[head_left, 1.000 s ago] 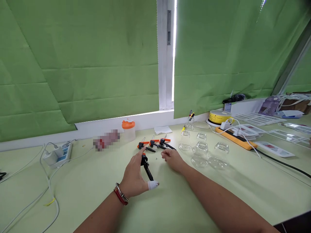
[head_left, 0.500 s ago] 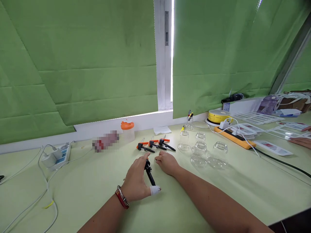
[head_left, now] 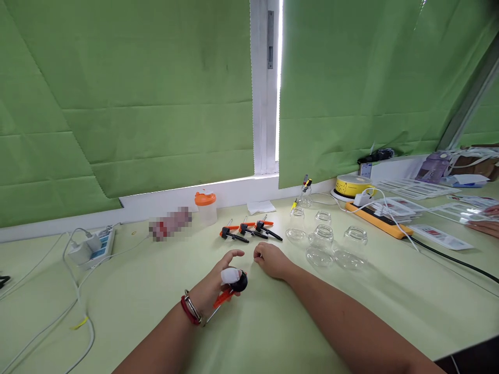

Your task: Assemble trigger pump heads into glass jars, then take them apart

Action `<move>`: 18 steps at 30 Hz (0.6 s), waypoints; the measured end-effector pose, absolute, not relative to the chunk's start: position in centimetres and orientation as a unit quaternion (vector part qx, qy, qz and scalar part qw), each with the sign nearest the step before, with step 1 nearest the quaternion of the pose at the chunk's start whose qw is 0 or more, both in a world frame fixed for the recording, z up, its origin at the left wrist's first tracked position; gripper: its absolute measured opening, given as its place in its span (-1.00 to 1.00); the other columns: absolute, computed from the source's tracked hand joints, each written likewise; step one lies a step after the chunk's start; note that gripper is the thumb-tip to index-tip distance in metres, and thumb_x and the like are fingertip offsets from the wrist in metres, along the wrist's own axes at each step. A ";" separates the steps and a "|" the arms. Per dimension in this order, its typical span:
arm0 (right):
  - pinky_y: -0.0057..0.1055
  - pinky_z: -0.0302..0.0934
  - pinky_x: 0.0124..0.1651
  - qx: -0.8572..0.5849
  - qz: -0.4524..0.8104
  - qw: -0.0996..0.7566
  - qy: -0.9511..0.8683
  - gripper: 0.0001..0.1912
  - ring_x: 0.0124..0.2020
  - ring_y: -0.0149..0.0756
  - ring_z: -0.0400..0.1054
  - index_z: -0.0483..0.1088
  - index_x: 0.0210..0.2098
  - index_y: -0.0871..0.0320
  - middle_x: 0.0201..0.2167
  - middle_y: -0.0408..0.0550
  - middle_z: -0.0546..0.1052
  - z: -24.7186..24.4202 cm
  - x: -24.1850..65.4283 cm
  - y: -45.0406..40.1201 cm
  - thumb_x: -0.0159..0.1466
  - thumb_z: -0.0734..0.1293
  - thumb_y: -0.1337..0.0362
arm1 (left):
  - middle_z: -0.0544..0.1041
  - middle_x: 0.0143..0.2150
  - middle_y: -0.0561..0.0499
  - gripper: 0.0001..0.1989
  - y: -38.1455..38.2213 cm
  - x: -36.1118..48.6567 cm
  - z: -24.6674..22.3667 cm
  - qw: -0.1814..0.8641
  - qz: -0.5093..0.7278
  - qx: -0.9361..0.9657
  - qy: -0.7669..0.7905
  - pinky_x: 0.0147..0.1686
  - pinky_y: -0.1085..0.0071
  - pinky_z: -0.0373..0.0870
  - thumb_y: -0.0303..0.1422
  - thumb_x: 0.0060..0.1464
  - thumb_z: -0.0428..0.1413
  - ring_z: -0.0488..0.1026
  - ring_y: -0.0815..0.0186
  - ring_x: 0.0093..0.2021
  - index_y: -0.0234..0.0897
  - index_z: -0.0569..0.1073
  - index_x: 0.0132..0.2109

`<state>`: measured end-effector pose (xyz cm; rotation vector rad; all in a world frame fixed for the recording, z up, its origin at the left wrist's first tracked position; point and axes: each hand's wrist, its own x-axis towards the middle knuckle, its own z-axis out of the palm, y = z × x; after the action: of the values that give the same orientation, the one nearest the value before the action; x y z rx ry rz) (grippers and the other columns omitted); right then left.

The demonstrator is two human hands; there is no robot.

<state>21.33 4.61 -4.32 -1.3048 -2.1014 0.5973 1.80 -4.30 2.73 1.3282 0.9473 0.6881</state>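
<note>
My left hand (head_left: 216, 278), its thumb wrapped in white tape, is closed around a black-and-orange piece with a thin metal rod (head_left: 238, 281). The piece's round black end faces me, the orange part points down-left, and my index finger sticks out free. To the right, my right hand (head_left: 272, 259) rests on the table as a loose fist; nothing shows in it. Three similar black-and-orange pieces (head_left: 249, 232) lie in a row beyond my hands. Several clear glass jars, one in front (head_left: 320, 246), stand to the right of my right hand.
An orange-lidded plastic cup (head_left: 206, 209) and a white tissue (head_left: 261, 207) are at the back. A white power strip (head_left: 102, 249) with cables lies left. On the right are an orange power strip (head_left: 380, 221), a yellow round tin (head_left: 353, 185), papers and another person's hand (head_left: 485, 227).
My left hand has turned the black-and-orange piece over and drawn it slightly nearer; its round end now faces me. My right hand remains closed on the table.
</note>
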 end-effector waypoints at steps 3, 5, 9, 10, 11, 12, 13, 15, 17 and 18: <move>-0.44 0.14 -0.40 -0.484 0.274 0.315 -0.769 -0.86 -0.46 -0.39 0.31 0.39 -0.35 0.20 -0.46 -0.09 0.46 -3.9 21.2 4.1 0.15 0.20 0.38 | 0.40 -0.34 0.01 -0.46 -4.1 1.4 2.4 0.690 0.275 0.536 0.401 -0.59 0.50 0.19 -0.14 0.02 -0.03 0.44 0.30 -0.47 -0.11 0.09 0.14; -0.45 0.17 -0.44 -0.455 0.364 0.350 -0.733 -0.82 -0.52 -0.43 0.31 0.37 -0.25 0.21 -0.47 -0.11 0.47 -3.4 21.0 3.4 0.18 0.21 0.32 | 0.40 -0.38 0.02 -0.47 -3.9 1.2 2.1 0.709 0.258 0.518 0.402 -0.62 0.50 0.20 -0.11 0.03 -0.06 0.45 0.28 -0.50 -0.11 0.11 0.15; -0.38 0.23 -0.37 -0.323 0.595 0.383 -0.628 -0.69 -0.52 -0.41 0.33 0.44 -0.30 0.25 -0.57 -0.14 0.46 -1.9 20.6 1.7 0.03 0.40 0.16 | 0.41 -0.34 0.00 -0.47 -3.6 1.1 1.7 0.737 0.226 0.505 0.389 -0.66 0.51 0.22 -0.09 0.05 -0.06 0.44 0.31 -0.53 -0.10 0.12 0.15; -0.36 0.23 -0.34 -0.303 0.621 0.371 -0.621 -0.66 -0.53 -0.41 0.33 0.46 -0.31 0.25 -0.58 -0.13 0.47 -1.6 20.5 1.2 -0.01 0.43 0.14 | 0.42 -0.32 -0.01 -0.48 -3.5 1.1 1.6 0.742 0.219 0.504 0.384 -0.67 0.52 0.22 -0.09 0.04 -0.04 0.43 0.33 -0.54 -0.10 0.13 0.14; -0.34 0.23 -0.33 -0.290 0.636 0.358 -0.619 -0.64 -0.54 -0.41 0.33 0.47 -0.32 0.25 -0.59 -0.12 0.48 -1.3 20.5 0.9 -0.03 0.45 0.13 | 0.42 -0.30 -0.01 -0.48 -3.5 1.1 1.7 0.745 0.215 0.505 0.379 -0.68 0.53 0.23 -0.09 0.04 -0.03 0.43 0.34 -0.54 -0.10 0.14 0.13; -0.34 0.23 -0.33 -0.282 0.645 0.346 -0.620 -0.64 -0.55 -0.41 0.33 0.47 -0.32 0.25 -0.59 -0.11 0.49 -1.1 20.5 0.6 -0.04 0.45 0.14 | 0.42 -0.28 -0.02 -0.50 -3.5 1.2 1.7 0.748 0.214 0.505 0.373 -0.69 0.53 0.23 -0.09 0.03 -0.02 0.42 0.35 -0.54 -0.11 0.16 0.11; -0.33 0.23 -0.34 -0.279 0.647 0.339 -0.623 -0.66 -0.56 -0.41 0.33 0.47 -0.33 0.25 -0.60 -0.12 0.49 -0.9 20.4 0.4 -0.04 0.45 0.14 | 0.42 -0.26 -0.03 -0.52 -3.5 1.3 1.8 0.750 0.216 0.507 0.367 -0.70 0.54 0.23 -0.10 0.03 -0.01 0.42 0.36 -0.54 -0.13 0.19 0.08; -0.35 0.23 -0.36 -0.277 0.642 0.332 -0.633 -0.71 -0.57 -0.40 0.33 0.47 -0.37 0.23 -0.62 -0.15 0.47 -0.8 20.3 0.1 -0.02 0.45 0.16 | 0.41 -0.19 -0.05 -0.58 -3.6 1.4 1.9 0.752 0.216 0.512 0.354 -0.71 0.55 0.24 -0.11 0.02 -0.01 0.41 0.38 -0.54 -0.14 0.23 0.02; -0.38 0.22 -0.38 -0.274 0.634 0.333 -0.642 -0.77 -0.57 -0.42 0.32 0.47 -0.41 0.21 -0.60 -0.17 0.45 -0.9 20.0 -0.2 -0.02 0.44 0.19 | 0.40 -0.15 -0.05 -0.61 -3.6 1.4 2.0 0.751 0.216 0.518 0.347 -0.72 0.56 0.24 -0.12 0.02 0.01 0.40 0.41 -0.55 -0.16 0.26 -0.02; -0.40 0.21 -0.40 -0.271 0.630 0.336 -0.645 -0.79 -0.57 -0.43 0.31 0.47 -0.42 0.20 -0.58 -0.18 0.45 -0.9 19.8 -0.3 -0.02 0.43 0.21 | 0.39 -0.16 -0.05 -0.61 -3.6 1.4 1.9 0.750 0.214 0.520 0.347 -0.72 0.56 0.24 -0.13 0.01 0.02 0.39 0.42 -0.56 -0.16 0.26 -0.03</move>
<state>19.84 -0.27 -0.90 -0.7078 -1.6832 1.6440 1.36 -3.58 1.93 1.1364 0.7584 0.4676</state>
